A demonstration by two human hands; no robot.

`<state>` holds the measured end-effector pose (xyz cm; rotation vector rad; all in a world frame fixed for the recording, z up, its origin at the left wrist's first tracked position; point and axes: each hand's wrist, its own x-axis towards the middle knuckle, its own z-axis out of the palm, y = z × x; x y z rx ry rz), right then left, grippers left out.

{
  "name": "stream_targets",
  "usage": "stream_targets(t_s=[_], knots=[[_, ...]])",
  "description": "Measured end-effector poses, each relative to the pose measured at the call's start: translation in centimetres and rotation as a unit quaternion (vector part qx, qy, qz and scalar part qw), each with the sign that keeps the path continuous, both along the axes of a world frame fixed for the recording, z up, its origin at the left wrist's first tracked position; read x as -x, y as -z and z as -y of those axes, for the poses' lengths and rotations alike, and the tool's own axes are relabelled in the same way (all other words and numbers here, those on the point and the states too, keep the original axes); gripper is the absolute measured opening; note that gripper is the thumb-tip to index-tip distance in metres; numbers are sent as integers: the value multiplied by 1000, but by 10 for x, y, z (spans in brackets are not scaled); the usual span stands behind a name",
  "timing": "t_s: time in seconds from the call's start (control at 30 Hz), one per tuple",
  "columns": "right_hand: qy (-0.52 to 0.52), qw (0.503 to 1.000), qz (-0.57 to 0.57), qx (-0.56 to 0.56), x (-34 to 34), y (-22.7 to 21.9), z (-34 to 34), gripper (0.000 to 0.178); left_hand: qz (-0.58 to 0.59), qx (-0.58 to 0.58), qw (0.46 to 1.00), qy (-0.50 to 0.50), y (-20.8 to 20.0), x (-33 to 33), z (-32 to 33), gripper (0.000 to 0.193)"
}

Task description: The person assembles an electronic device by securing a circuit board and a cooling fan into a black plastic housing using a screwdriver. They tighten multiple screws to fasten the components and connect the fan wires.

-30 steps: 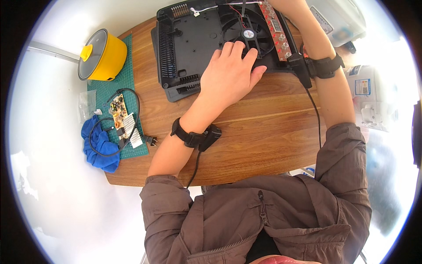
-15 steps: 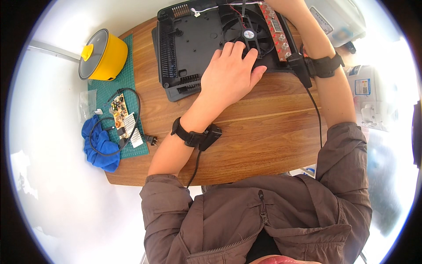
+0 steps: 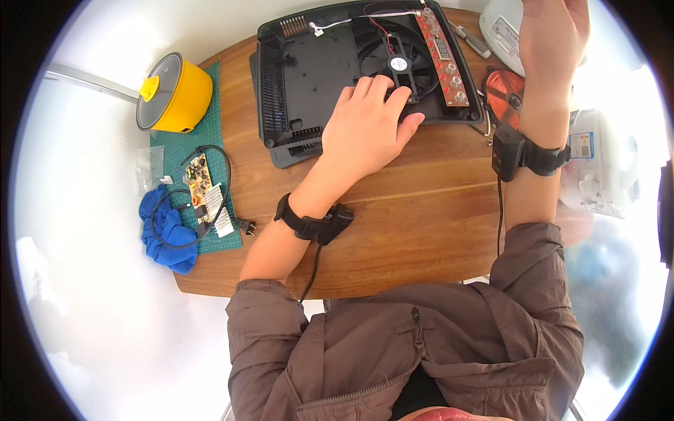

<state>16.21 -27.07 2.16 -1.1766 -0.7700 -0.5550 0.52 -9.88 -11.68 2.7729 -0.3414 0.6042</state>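
A black plastic appliance housing lies open on the table, its inside facing up. Fixed in its right part is a black cooling fan with a round pale label. My left hand rests over the fan's near edge, fingers stretched and apart, its wrist in a black strap. Right of the fan runs a brown circuit board with a small display and red parts. My right hand is raised off to the right, past the housing; its fingertips are cut off by the upper edge.
A copper-red coil and a grey-handled tool lie right of the housing. White containers stand at the right. Leftward are a yellow pot, green mat, component board, black cord and blue cloth.
My right hand has left the fan and far edge of the housing and moved right. The thin dark tool over the fan is gone from there. My left hand has stayed put.
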Motion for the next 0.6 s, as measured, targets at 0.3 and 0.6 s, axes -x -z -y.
stream_targets(t_s=[0.3,0.6], knots=[[-129,984,-86,-84,-27,18,42,44,-6,16,999,-33,-7,2,2,52],[-2,995,-73,-72,-17,19,37,44,3,12,997,-71,-3,-2,5,59]])
